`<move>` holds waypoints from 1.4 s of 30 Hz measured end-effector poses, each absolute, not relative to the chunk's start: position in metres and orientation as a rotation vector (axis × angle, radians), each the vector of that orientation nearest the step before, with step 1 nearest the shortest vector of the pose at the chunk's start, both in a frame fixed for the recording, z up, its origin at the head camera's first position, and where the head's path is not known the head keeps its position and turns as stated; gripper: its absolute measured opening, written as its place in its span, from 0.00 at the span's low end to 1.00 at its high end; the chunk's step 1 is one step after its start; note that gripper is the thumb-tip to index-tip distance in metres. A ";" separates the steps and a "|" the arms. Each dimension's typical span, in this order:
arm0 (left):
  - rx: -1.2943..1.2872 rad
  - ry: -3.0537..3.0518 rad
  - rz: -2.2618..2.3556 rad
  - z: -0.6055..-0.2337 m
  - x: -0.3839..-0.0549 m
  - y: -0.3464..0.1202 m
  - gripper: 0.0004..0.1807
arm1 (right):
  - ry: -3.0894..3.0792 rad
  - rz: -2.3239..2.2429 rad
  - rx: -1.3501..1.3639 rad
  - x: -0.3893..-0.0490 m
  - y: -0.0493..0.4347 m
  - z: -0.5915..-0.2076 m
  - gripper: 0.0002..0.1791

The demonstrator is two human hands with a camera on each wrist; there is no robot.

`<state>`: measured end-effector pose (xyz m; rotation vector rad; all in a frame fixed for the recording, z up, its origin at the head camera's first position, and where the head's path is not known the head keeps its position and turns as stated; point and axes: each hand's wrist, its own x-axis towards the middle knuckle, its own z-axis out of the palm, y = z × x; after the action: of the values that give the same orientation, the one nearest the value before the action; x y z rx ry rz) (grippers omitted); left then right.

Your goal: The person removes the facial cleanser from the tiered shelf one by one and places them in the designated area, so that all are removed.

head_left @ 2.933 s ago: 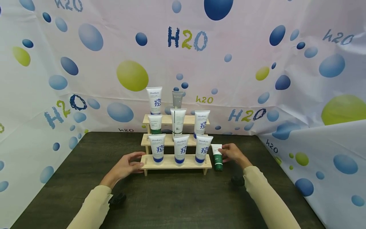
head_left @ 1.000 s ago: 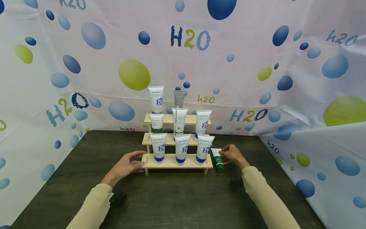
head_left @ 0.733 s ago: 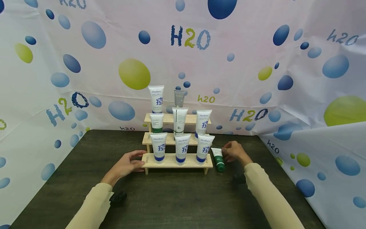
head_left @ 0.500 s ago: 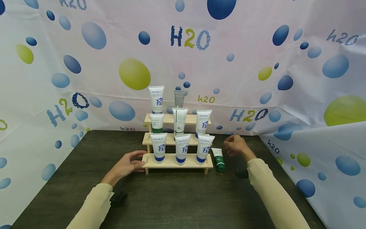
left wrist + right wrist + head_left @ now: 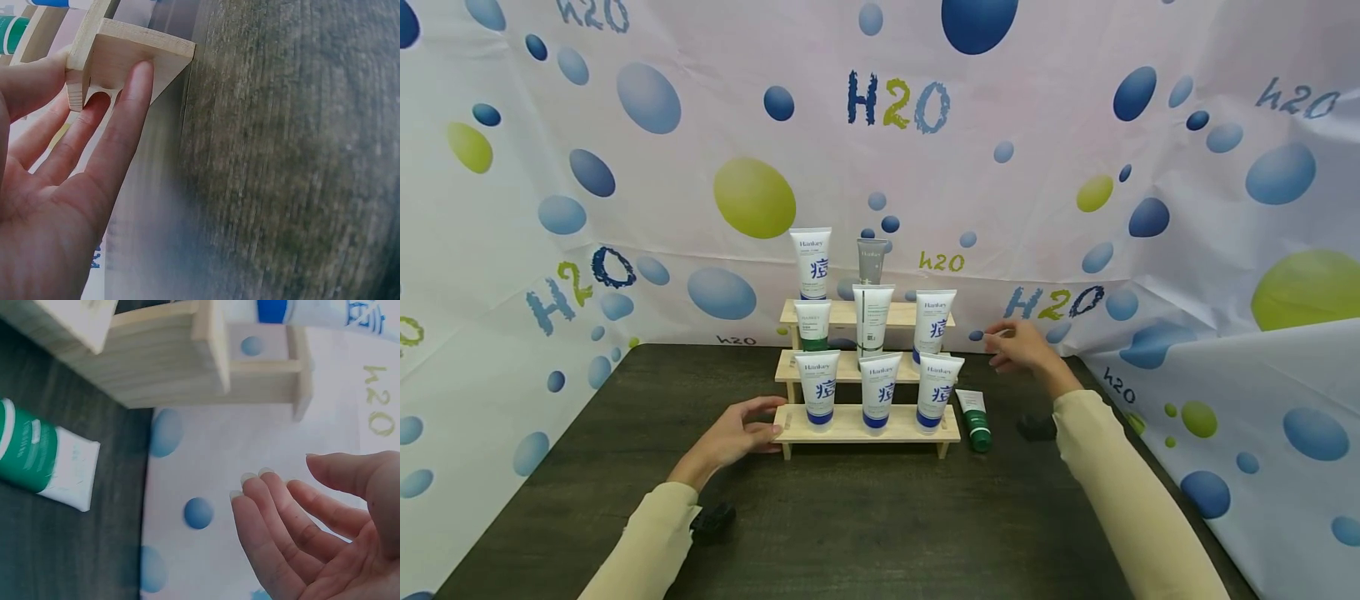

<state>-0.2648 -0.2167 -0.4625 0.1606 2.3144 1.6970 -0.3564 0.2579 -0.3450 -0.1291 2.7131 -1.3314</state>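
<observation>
A three-step wooden display rack (image 5: 867,429) stands on the table with squeeze tubes upright on its steps. My left hand (image 5: 741,437) grips the left end of its lowest step; the left wrist view shows the thumb at the board's edge and fingers (image 5: 119,125) against the end leg. My right hand (image 5: 1022,350) is raised to the right of the rack, fingers slightly bent and holding nothing. Below it, beside the rack's right end, a green-and-white squeeze tube (image 5: 976,423) lies on the table. The right wrist view shows that same tube (image 5: 37,450) apart from the right hand (image 5: 306,531).
Three white-and-blue tubes stand on the lowest step, among them the rightmost tube (image 5: 937,392). A grey tube (image 5: 871,262) and a white-and-blue tube (image 5: 811,265) stand on the top step. The patterned backdrop (image 5: 1037,167) encloses the dark table (image 5: 865,525) behind and at both sides.
My right hand has let go of the green-and-white tube and moved up and away from it toward the back. That tube now lies slightly tilted. The left hand stays on the rack.
</observation>
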 end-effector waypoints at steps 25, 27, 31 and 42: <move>0.184 2.299 1.698 -0.463 -0.267 -0.214 0.33 | 2.809 -1.365 -0.323 -0.355 0.224 -0.284 0.25; 0.187 2.300 1.695 -0.462 -0.267 -0.214 0.33 | 2.803 -1.383 -0.334 -0.356 0.221 -0.280 0.24; 0.185 2.301 1.694 -0.462 -0.266 -0.215 0.33 | 2.799 -1.404 -0.333 -0.357 0.212 -0.271 0.25; 0.223 2.295 1.710 -0.462 -0.264 -0.219 0.35 | 2.794 -1.453 -0.424 -0.356 0.188 -0.252 0.23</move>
<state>-0.2642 -0.2187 -0.4625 0.2230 2.2949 1.7101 -0.3559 0.1881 -0.2521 -0.4237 2.7941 -1.4530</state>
